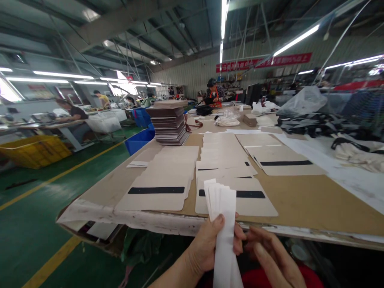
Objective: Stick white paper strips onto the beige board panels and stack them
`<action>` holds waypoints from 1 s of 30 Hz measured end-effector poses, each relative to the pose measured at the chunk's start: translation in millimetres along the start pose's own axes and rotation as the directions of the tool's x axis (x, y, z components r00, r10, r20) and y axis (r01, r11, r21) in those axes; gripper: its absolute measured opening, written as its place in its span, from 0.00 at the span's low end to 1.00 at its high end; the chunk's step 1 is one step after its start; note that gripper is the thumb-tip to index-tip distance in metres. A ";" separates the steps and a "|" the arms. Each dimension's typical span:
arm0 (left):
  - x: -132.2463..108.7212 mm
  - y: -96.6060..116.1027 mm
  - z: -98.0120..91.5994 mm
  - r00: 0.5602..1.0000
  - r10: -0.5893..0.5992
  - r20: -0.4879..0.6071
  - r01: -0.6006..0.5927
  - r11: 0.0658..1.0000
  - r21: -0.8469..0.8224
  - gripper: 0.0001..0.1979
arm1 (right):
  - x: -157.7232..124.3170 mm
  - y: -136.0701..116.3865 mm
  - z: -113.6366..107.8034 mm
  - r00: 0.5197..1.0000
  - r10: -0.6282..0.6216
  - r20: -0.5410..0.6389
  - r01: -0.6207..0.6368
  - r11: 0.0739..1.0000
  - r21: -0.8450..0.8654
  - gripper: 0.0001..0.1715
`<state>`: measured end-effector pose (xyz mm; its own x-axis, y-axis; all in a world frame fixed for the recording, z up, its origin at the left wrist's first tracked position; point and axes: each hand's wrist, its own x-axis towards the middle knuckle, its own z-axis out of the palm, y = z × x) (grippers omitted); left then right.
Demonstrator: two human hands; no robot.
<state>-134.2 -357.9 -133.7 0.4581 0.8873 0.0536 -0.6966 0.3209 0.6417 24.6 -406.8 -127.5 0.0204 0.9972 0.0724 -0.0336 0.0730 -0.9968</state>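
Observation:
My left hand (206, 242) is closed round a fanned bundle of long white strips (225, 212), its thumb pressed on the front strip. The strips stand up over the table's front edge, and their lower ends run down out of view. Just right of them is my right hand (273, 256), fingers bent and thumb apart, with nothing visible in it. Behind the strips lies a row of overlapping beige panels (240, 208), the nearest bearing a black band (250, 194). Another row of beige panels (153, 202) is to its left, also with a black band across the nearest one.
More banded panels (295, 169) lie on the table (339, 204) at right. A tall stack of brown-edged boards (169, 124) stands at the back left, near blue bins (139, 140). Black and white fabric (324, 124) is heaped at right. A person (213, 96) is across the table.

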 end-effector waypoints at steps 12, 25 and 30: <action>-11.7 0.0 10.8 0.994 -0.093 -0.054 0.098 0.989 0.109 0.21 | 31.9 -33.7 9.9 0.965 -0.194 -0.177 0.165 0.972 -0.164 0.20; 12.4 -12.6 12.8 0.979 -0.151 0.138 0.157 0.987 -0.033 0.21 | 45.7 -21.0 -5.6 0.993 0.064 -0.098 -0.064 0.998 0.009 0.25; 23.0 3.7 25.2 0.995 -0.029 0.098 0.032 0.999 -0.030 0.16 | 44.9 -10.5 -11.8 0.983 0.144 -0.111 -0.135 0.987 0.083 0.25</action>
<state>-112.3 -344.7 -110.9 0.5300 0.8409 0.1091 -0.6974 0.3591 0.6202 37.7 -363.0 -114.2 0.1263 0.9891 -0.0763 -0.1193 -0.0613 -0.9910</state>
